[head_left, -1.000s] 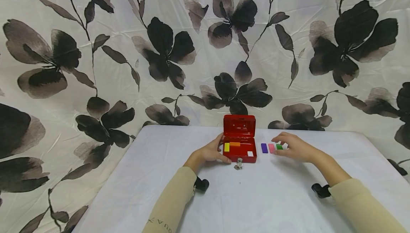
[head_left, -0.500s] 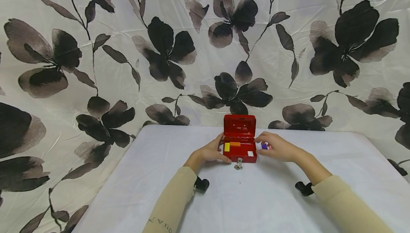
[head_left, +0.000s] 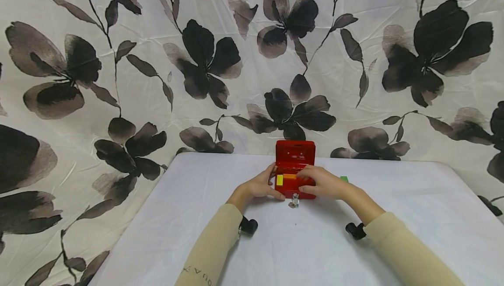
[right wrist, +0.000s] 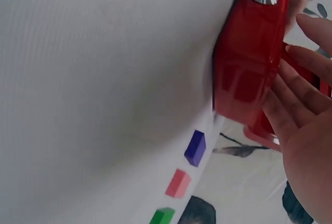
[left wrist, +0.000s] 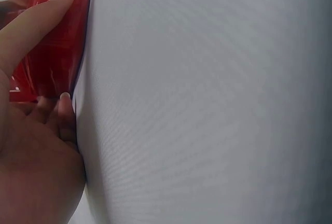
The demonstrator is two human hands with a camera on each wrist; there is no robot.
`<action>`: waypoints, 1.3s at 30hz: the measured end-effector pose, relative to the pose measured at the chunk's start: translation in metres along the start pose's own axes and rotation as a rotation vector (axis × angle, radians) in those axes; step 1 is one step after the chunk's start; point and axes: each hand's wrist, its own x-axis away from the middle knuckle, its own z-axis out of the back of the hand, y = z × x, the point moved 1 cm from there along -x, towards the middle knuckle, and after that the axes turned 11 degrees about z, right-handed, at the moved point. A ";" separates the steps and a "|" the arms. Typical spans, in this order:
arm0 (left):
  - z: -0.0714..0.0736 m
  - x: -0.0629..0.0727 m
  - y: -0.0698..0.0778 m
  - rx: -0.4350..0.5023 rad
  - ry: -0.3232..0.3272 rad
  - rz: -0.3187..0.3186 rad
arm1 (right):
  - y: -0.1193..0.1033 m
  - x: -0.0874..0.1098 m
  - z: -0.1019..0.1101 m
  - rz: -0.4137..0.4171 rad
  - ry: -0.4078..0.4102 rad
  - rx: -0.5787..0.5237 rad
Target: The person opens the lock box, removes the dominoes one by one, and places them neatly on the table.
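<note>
"While the left hand point(head_left: 257, 186) grips the red box point(head_left: 288, 188), what is the right hand point(head_left: 324, 183) up to?"

"It reaches over the right half of the box, fingers point(right wrist: 301, 81) loosely extended, with a gap between them and the thumb. I see nothing held there, though what lies right beneath is hidden."

"And the left one's hold?"

"Curled round the box's left side, close to its near left corner."

"Where does the box stand?"

"Near the middle of the far edge of the table point(head_left: 299, 242), lid point(head_left: 295, 154) raised, lock with keys point(head_left: 294, 198) at the front."

"How far along is it all?"

"Partway, I'd judge. In the box, the yellow block point(head_left: 280, 180) lies by the left wall, the orange block point(head_left: 289, 176) just beside it. On the table, right of the box and near the far edge, come the purple block point(right wrist: 196, 149), the pink block point(right wrist: 177, 183) and the green block point(right wrist: 163, 215), set apart in a row, purple nearest the box."

"So the tally?"

"Two visible inside, three outside and untouched, lid not yet down: the work between box and table looks unfinished"
</note>
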 end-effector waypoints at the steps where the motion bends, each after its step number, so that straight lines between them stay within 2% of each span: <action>1: 0.000 0.000 0.000 -0.003 0.000 0.000 | 0.000 -0.001 -0.002 0.001 -0.001 -0.006; 9: 0.000 0.003 0.002 -0.015 -0.003 0.000 | 0.001 -0.014 -0.013 0.010 0.013 -0.057; 19: -0.001 0.002 0.002 -0.014 -0.017 -0.021 | 0.005 -0.028 -0.021 -0.047 0.035 -0.025; 26: 0.002 0.001 0.002 -0.006 -0.021 -0.027 | 0.009 -0.042 -0.027 -0.027 0.053 -0.001; 39: 0.002 0.000 0.001 -0.010 -0.026 -0.016 | 0.001 -0.056 -0.033 -0.086 0.000 0.015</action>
